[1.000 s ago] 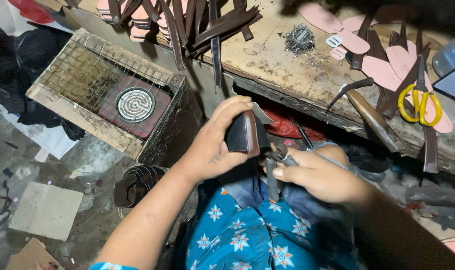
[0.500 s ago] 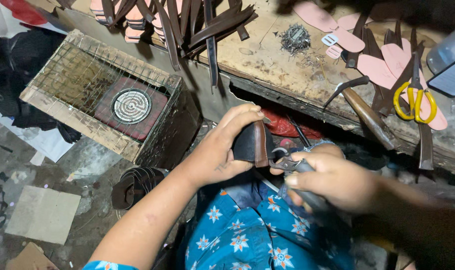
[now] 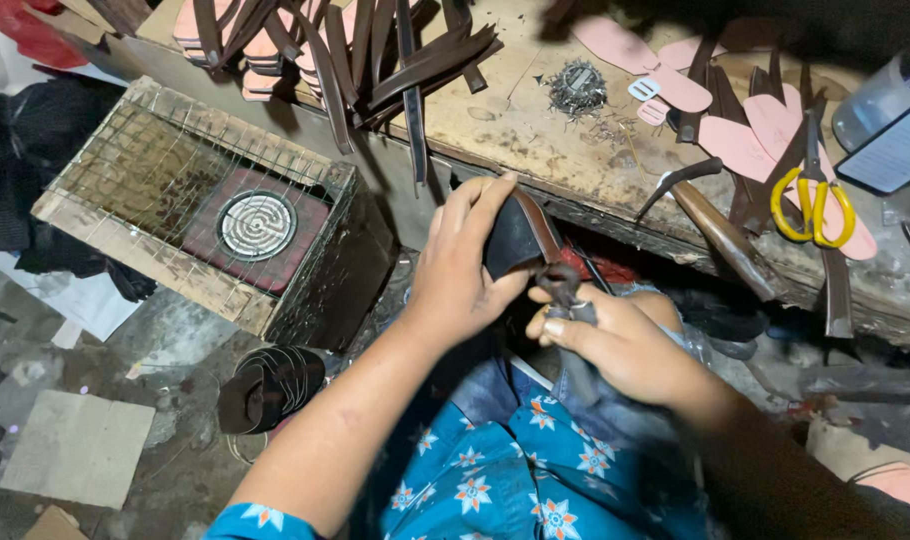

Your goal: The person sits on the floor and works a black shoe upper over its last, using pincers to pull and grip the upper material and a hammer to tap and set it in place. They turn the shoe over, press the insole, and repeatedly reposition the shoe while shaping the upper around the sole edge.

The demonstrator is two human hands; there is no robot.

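My left hand (image 3: 462, 265) grips a dark leather shoe piece (image 3: 518, 236) with a brown edge, held upright over my lap. My right hand (image 3: 615, 340) is closed on a metal plier-like tool (image 3: 565, 290) whose jaws meet the lower edge of the leather piece. Both hands are just below the front edge of a worn wooden workbench (image 3: 535, 130). My lap is covered by blue flowered cloth (image 3: 505, 470).
Dark leather straps (image 3: 395, 60), pink insoles (image 3: 735, 130), yellow-handled scissors (image 3: 813, 195), a hammer (image 3: 710, 225) and a heap of small nails (image 3: 575, 88) lie on the bench. A wire-topped wooden box with a coil heater (image 3: 258, 225) stands to the left. A dark sandal (image 3: 270, 385) lies on the floor.
The view has shifted slightly. My left hand turned the leather piece more upright, and my right hand with the tool moved up against its lower edge.
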